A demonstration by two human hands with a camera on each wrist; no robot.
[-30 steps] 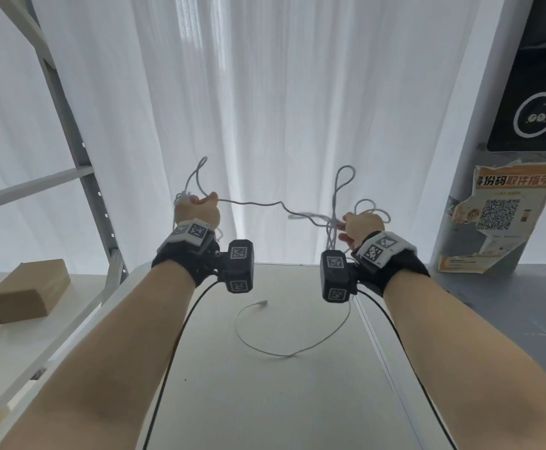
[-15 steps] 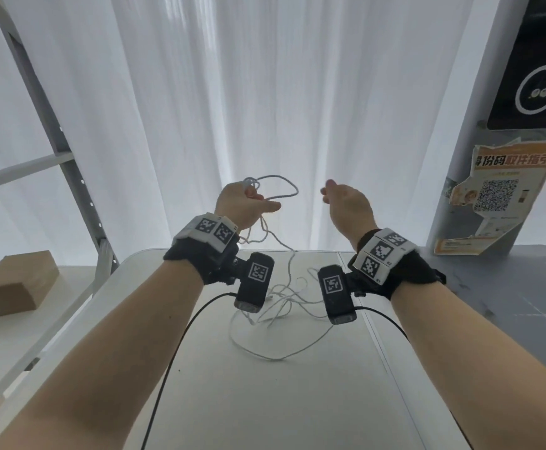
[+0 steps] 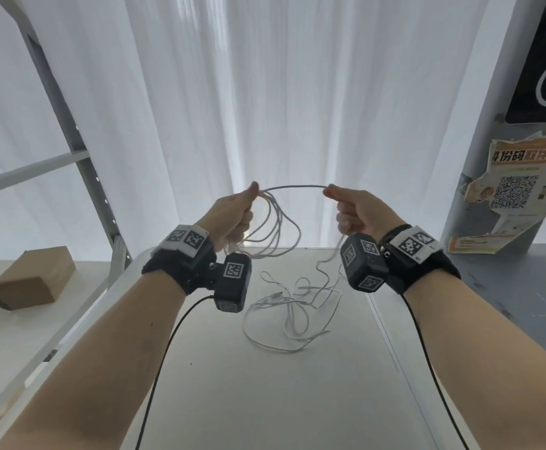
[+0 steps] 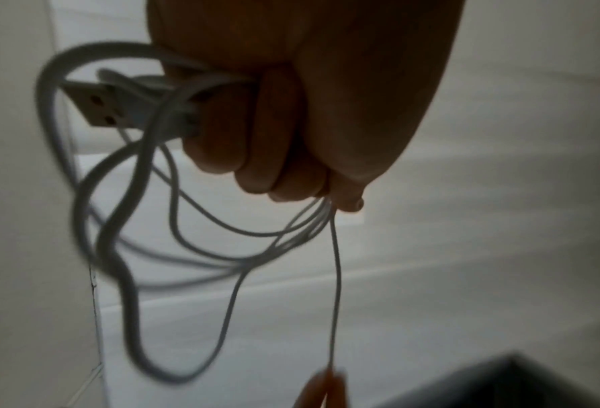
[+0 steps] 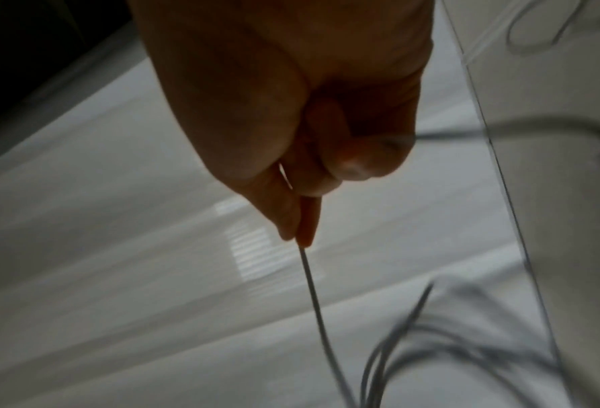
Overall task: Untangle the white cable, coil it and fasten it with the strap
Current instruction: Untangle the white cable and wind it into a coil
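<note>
A: Fingers first: the left hand (image 3: 232,212) was clenched round several loops of the white cable (image 3: 292,319) with its USB plug (image 4: 95,103); the right hand (image 3: 359,211) pinched one strand at centre frame.

B: And the rest?

A: Slack lay tangled on the white table (image 3: 200,401), lower centre. Each new loop should probably match the held ones, fed without twist.

B: Any writing?

A: A poster (image 3: 508,196) at right showed a QR code; its characters weren't legible. No strap seen.
</note>
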